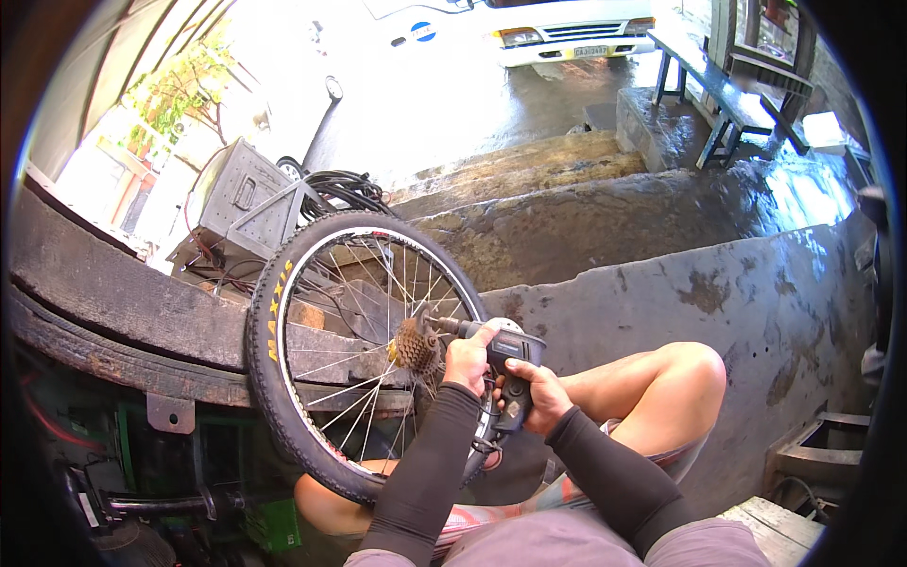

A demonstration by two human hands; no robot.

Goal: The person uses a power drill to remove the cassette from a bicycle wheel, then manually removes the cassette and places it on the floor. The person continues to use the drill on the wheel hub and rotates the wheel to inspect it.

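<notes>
Left hand (468, 357): my nearer grip, wrapped round the front of the drill (515, 348)
Right hand (545, 397): wrapped round its handle (515, 404)
Drill axis: pointing left
Sprockets (418, 348): left of my grip, within the edge of the wheel (267, 364)

At the grip the right hand (546, 395) partly hides the drill handle (515, 395), nearer the body the left sleeve (425, 463) covers some tyre (268, 378), and far beyond it the upper edge crops a white vehicle (559, 53).
</notes>
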